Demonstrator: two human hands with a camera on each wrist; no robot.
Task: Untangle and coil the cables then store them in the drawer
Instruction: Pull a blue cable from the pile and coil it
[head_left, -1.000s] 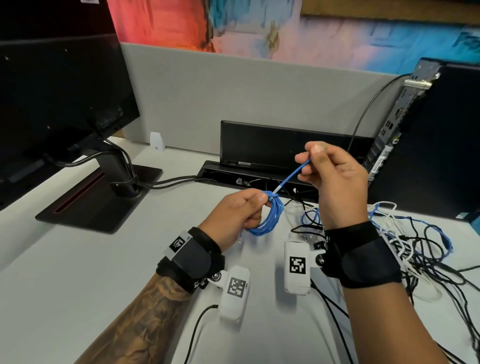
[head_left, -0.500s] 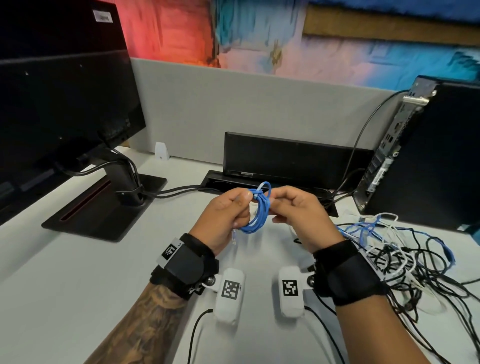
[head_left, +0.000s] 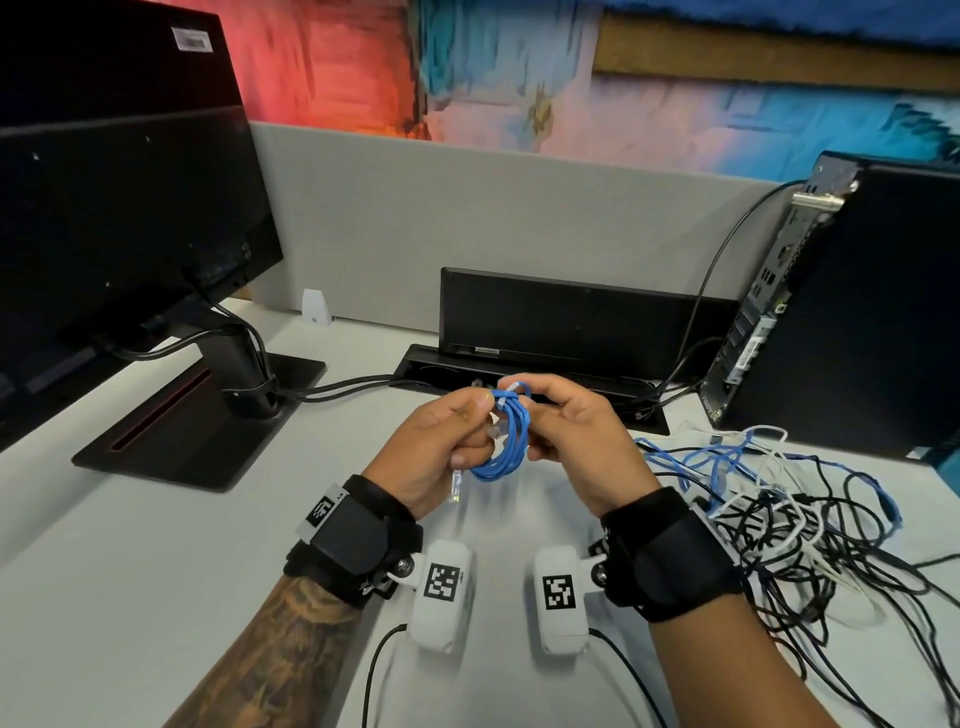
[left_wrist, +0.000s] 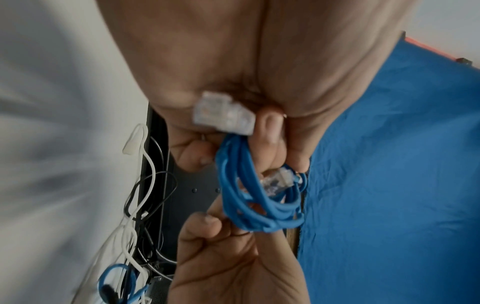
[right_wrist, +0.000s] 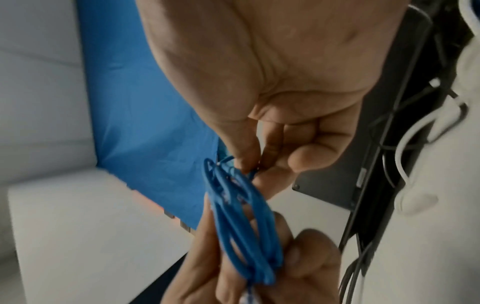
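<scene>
blue cable coil (head_left: 506, 441) between hands | left hand (head_left: 434, 457) grips it | right hand (head_left: 576, 441) pinches top

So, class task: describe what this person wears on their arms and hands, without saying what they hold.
Both hands are bare. The left hand and right hand each have a wide black wrist strap carrying a white camera pod with a square black-and-white marker and a thin black cable. The left forearm is tattooed. No sleeves show.
</scene>
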